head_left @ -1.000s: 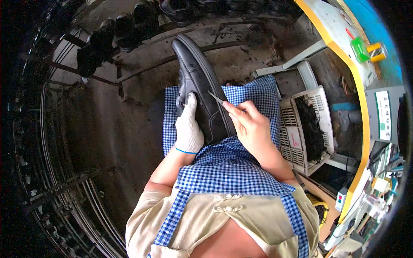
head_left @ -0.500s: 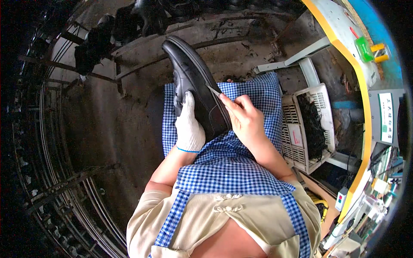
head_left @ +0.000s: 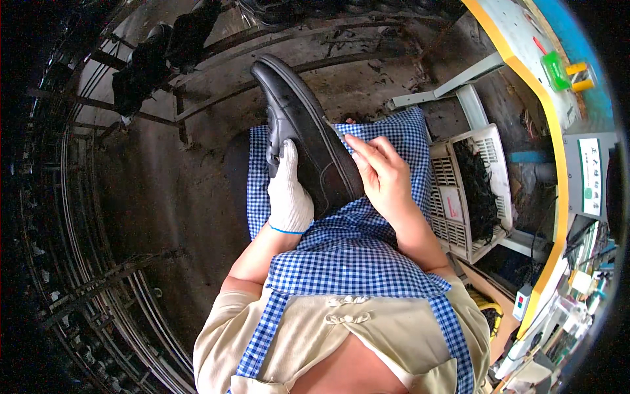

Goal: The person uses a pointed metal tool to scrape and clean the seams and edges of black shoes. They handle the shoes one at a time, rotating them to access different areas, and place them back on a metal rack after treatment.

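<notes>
The shoe (head_left: 305,131) slants above the lap part of the apron (head_left: 341,262), its toe to the far left. The left hand (head_left: 291,194) lies along its left side; the right hand (head_left: 386,172) sits to its right, with the blade (head_left: 333,127) between hand and shoe edge. Right of the lap stands the crate (head_left: 503,184), scraps (head_left: 479,190) inside. Beyond it, the workbench (head_left: 518,72) runs down the right; metal rails (head_left: 152,315) line the near left.

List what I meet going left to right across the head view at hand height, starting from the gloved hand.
Gloved left hand → black shoe → bare right hand → white plastic basket → yellow table edge → grey box with a white label.
</notes>
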`<state>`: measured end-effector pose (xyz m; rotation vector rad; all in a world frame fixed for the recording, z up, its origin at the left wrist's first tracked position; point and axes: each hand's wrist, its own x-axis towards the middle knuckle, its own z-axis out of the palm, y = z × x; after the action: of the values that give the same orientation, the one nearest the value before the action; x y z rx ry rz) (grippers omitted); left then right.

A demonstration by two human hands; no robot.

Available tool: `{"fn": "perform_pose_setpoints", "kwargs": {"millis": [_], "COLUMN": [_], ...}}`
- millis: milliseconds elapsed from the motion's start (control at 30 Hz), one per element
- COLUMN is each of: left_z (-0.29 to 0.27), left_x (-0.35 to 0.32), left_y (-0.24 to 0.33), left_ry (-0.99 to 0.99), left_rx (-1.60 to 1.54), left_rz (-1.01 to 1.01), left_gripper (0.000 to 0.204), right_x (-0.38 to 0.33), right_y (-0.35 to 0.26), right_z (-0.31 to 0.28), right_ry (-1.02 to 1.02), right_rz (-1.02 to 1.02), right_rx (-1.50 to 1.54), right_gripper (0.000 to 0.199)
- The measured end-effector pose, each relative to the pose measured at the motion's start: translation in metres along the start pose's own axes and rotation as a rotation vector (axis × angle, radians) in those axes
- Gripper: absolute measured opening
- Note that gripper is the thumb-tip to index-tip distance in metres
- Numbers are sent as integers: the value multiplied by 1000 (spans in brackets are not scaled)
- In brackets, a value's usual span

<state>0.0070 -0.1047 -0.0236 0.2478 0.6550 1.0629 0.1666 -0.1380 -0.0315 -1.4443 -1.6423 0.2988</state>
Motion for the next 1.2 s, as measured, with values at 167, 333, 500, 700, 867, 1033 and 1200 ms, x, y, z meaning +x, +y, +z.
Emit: {"fn": "perform_pose_setpoints", "kwargs": {"millis": [167,333,500,700,867,1033,1200], "left_z": [-12,-15,-20,-13,-6,-8,-17], "left_x": [2,12,19,10,6,2,0], "left_y": [-4,-13,-24,-22,-11,-8,-16], "left_ry": [44,80,99,58,3,20,25], "left_rx": [50,56,68,23,-24,-46,23], "left_rz": [0,-20,-3,-35,-75,-148,-79], "left_gripper": [49,48,48,49,50,53,54], "right_x": [-8,-10,-10,-2,-7,-9,-9], "right_y": [-13,-12,-1,2,2,-1,-18], "right_z": [-10,-8,7,3,-6,-13,-23], "right_ry": [-154,-195,-150,-104,-87,-100,-195], "right_rz": [-20,28,37,65,80,42,11], "right_rx": [-156,-272,-289,-137,-49,16,-230], "right_gripper": [35,35,36,32,31,31,35]}}
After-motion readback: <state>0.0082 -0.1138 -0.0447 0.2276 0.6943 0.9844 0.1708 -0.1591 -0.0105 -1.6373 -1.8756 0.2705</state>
